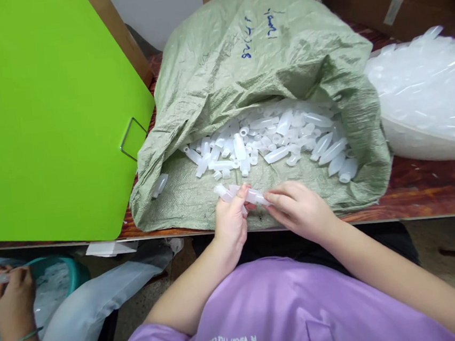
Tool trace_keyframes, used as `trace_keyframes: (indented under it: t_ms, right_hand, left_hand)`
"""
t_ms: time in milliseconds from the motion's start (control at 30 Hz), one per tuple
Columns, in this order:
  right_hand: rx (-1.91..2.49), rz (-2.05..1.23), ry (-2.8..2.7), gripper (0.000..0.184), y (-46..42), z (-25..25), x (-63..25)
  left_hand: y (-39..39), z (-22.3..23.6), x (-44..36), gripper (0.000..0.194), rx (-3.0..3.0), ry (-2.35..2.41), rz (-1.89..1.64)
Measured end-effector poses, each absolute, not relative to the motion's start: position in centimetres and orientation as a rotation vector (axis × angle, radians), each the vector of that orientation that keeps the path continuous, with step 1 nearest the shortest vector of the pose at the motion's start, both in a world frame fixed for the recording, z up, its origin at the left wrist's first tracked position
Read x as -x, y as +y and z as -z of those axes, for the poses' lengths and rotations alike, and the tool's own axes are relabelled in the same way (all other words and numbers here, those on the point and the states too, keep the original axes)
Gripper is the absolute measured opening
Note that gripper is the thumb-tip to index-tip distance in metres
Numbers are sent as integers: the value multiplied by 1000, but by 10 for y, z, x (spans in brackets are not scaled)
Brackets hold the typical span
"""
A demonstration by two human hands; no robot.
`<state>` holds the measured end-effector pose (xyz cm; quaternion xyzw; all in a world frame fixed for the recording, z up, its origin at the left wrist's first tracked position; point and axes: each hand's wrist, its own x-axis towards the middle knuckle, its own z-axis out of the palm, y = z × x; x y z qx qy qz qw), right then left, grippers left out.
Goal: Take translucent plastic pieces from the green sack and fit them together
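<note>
My left hand (229,219) is closed around small translucent plastic tubes (225,193) that stick out above its fingers. My right hand (299,206) pinches another small clear plastic piece (257,196) that meets the left hand's thumb. Both hands work at the near edge of a wooden table (426,189), just in front of an open green woven sack (248,56). Inside the sack's mouth lies a heap of several white plastic tubes and caps (272,136).
A bright green board (40,113) with a metal clip (133,139) covers the left of the table. A clear bag of plastic parts (429,92) sits at the right. Another person's hands (6,299) work at lower left over a teal basin (56,278). Cardboard boxes stand behind.
</note>
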<state>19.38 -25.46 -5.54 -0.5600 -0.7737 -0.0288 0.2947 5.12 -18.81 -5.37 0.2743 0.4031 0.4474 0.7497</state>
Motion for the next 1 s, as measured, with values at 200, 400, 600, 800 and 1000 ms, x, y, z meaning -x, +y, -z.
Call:
trace_keyframes:
  t_ms: [200,400,600,800,1000]
  right_hand:
    - [1275,272,-2124,24,-258,67,-203]
    - [1714,-447,-1825,44,-250,65,-190]
    - [1654,-394,-1730,34,-253,65,-186]
    - [1678,-394,-1667,36,-254,66,-184]
    - [1658,-410,-1636,34,-253,66,-181]
  left_hand:
    - [-191,59,-47,32,-619,936,-849]
    - [-193,50,-48,27,-700,909,-975]
    - [-192,49,-49,25,-692,878,-969]
    - [-193,50,-48,25,-665,856,-985]
    - [-193,48,-47,28,-636,840,-1008]
